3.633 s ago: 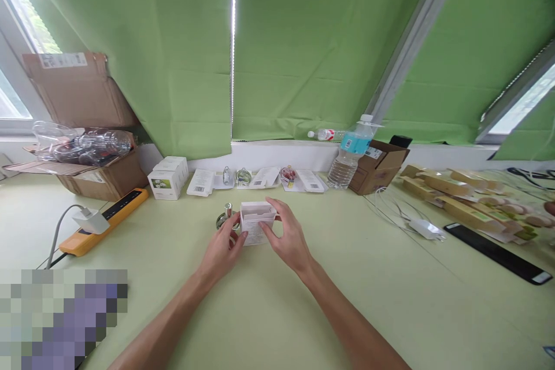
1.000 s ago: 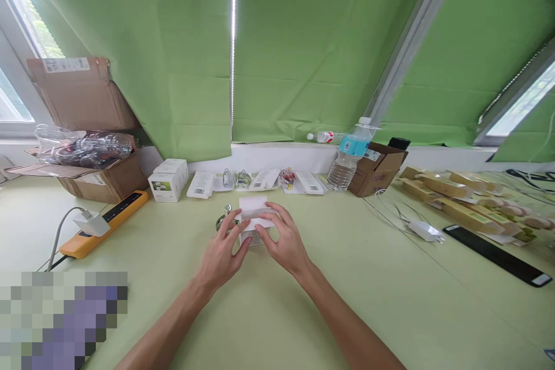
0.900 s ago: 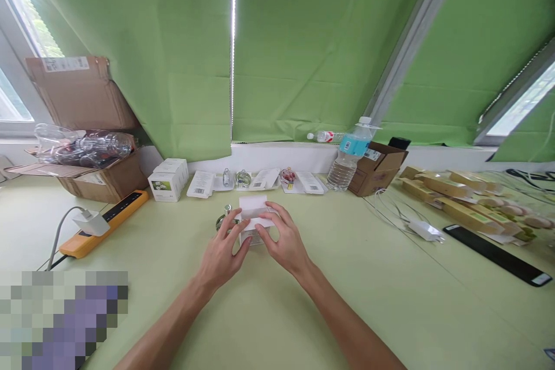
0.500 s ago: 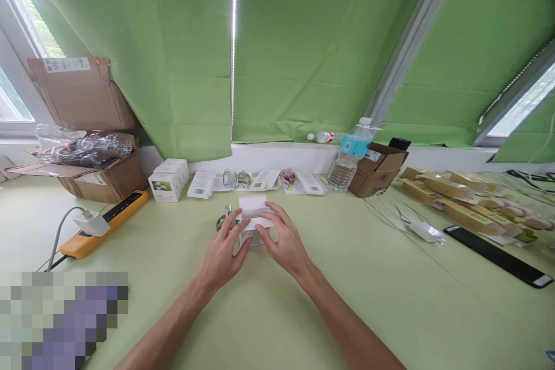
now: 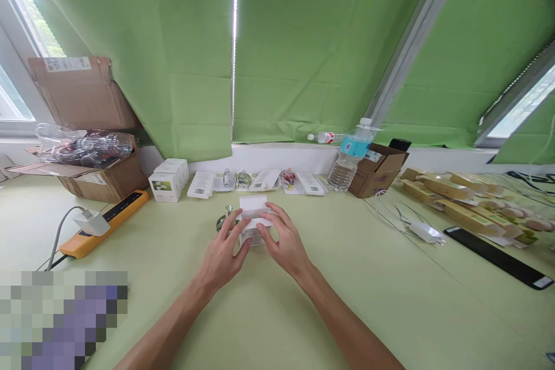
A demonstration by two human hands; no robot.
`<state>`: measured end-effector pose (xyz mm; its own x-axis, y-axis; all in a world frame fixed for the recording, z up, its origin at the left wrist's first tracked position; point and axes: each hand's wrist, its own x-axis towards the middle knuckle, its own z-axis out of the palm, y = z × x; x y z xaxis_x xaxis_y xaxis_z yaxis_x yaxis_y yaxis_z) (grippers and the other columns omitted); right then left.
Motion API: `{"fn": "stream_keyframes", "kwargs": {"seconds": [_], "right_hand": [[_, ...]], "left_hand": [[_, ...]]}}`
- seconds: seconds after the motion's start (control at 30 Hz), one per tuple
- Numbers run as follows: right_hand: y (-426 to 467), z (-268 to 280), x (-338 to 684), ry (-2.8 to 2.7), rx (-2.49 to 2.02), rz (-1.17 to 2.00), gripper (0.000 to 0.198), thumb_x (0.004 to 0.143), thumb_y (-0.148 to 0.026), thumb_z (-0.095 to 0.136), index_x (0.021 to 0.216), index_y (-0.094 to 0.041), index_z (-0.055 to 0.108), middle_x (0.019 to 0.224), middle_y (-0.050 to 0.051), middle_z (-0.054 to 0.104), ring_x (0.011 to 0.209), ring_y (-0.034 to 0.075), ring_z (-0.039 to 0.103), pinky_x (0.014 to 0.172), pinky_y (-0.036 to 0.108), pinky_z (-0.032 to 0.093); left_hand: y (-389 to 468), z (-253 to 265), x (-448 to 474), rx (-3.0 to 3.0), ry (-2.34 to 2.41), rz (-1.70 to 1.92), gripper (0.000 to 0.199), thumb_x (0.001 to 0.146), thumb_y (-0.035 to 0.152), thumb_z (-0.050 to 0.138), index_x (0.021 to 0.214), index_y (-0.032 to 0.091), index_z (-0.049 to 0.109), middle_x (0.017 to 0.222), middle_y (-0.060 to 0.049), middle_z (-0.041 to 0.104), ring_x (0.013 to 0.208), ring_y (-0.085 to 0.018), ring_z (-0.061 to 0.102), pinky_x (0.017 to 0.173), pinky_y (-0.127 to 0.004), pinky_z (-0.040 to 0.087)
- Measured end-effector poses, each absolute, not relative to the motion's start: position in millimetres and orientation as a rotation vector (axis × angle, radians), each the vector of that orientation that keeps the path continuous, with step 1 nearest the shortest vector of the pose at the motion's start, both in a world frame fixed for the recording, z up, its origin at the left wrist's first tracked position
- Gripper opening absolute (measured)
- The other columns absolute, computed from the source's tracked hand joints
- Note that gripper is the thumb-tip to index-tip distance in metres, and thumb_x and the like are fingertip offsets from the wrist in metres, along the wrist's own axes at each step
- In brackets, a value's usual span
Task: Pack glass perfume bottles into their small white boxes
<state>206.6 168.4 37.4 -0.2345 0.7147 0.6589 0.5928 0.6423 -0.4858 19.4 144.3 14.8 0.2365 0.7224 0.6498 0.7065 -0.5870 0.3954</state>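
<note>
the white box (image 5: 255,237) appears to stand on the surface (image 5: 277,312), between the two hands, its wider side running left to right and a top flap (image 5: 253,203) raised along its far edge. the left hand (image 5: 221,251) reaches the box's left end, the right hand (image 5: 287,245) its right end, neither clearly nearer. the fingers of both are spread and bent, tips at the box's upper part; whether they pinch it firmly, i cannot tell. a glass bottle (image 5: 221,222) sits just left of the box, partly covered by the left fingers. the box's inside is hidden; its print is unreadable.
</note>
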Motion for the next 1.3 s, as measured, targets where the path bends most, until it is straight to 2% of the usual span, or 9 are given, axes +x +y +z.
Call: {"fn": "stream_keyframes", "kwargs": {"seconds": [0.33, 0.53, 0.7, 0.77, 0.93, 1.13, 1.3], "right_hand": [[168.3, 38.2, 205.9, -1.929, -1.030, 0.143, 0.028, 0.095, -0.039, 0.051, 0.117, -0.026, 0.062, 0.139, 0.009, 0.051, 0.128, 0.026, 0.049, 0.102, 0.045, 0.047], [168.5, 36.7, 206.2, -1.931, -1.038, 0.121, 0.027, 0.095, -0.038, 0.049, 0.115, -0.025, 0.063, 0.138, 0.010, 0.051, 0.127, 0.027, 0.049, 0.102, 0.046, 0.047], [169.1, 35.7, 206.3, -1.924, -1.036, 0.127, 0.027, 0.096, -0.038, 0.048, 0.115, -0.026, 0.063, 0.138, 0.010, 0.052, 0.127, 0.027, 0.050, 0.101, 0.046, 0.048], [169.3, 35.7, 206.4, -1.922, -1.030, 0.125, 0.027, 0.096, -0.038, 0.048, 0.115, -0.026, 0.062, 0.137, 0.010, 0.052, 0.126, 0.027, 0.050, 0.101, 0.046, 0.048], [169.6, 35.9, 206.4, -1.926, -1.029, 0.125, 0.027, 0.096, -0.038, 0.049, 0.115, -0.025, 0.063, 0.138, 0.010, 0.052, 0.126, 0.027, 0.050, 0.101, 0.046, 0.047], [169.0, 35.8, 205.6, -1.928, -1.038, 0.137, 0.027, 0.096, -0.038, 0.049, 0.115, -0.025, 0.062, 0.138, 0.010, 0.051, 0.126, 0.027, 0.050, 0.101, 0.046, 0.046], [169.1, 35.7, 206.1, -1.933, -1.058, 0.146, 0.027, 0.096, -0.038, 0.048, 0.115, -0.025, 0.062, 0.139, 0.009, 0.051, 0.127, 0.026, 0.049, 0.102, 0.045, 0.046]], "left_hand": [[143.9, 13.8, 19.6, 2.427, 1.430, 1.317, 0.043, 0.096, 0.031, 0.046, 0.138, 0.031, 0.040, 0.149, -0.012, 0.038, 0.085, -0.016, 0.067, 0.063, -0.028, 0.058], [142.6, 15.0, 20.9, 2.400, 1.455, 1.376, 0.045, 0.095, 0.030, 0.048, 0.139, 0.029, 0.038, 0.148, -0.012, 0.039, 0.094, -0.018, 0.067, 0.063, -0.027, 0.058], [142.1, 14.8, 21.2, 2.369, 1.445, 1.417, 0.042, 0.095, 0.029, 0.048, 0.136, 0.028, 0.041, 0.147, -0.013, 0.040, 0.092, -0.018, 0.067, 0.064, -0.029, 0.059], [142.2, 14.4, 20.8, 2.356, 1.464, 1.436, 0.041, 0.095, 0.028, 0.049, 0.135, 0.028, 0.042, 0.146, -0.013, 0.041, 0.095, -0.019, 0.067, 0.067, -0.030, 0.060], [143.3, 13.8, 19.6, 2.340, 1.533, 1.503, 0.040, 0.093, 0.027, 0.051, 0.133, 0.026, 0.044, 0.143, -0.012, 0.045, 0.120, -0.026, 0.057, 0.080, -0.033, 0.059], [144.1, 14.9, 19.7, 2.356, 1.556, 1.538, 0.041, 0.093, 0.024, 0.052, 0.133, 0.024, 0.042, 0.141, -0.012, 0.047, 0.130, -0.026, 0.048, 0.098, -0.040, 0.051], [144.2, 16.3, 19.3, 2.326, 1.547, 1.542, 0.044, 0.093, 0.023, 0.052, 0.135, 0.023, 0.040, 0.141, -0.012, 0.046, 0.131, -0.025, 0.046, 0.103, -0.042, 0.046]]}}
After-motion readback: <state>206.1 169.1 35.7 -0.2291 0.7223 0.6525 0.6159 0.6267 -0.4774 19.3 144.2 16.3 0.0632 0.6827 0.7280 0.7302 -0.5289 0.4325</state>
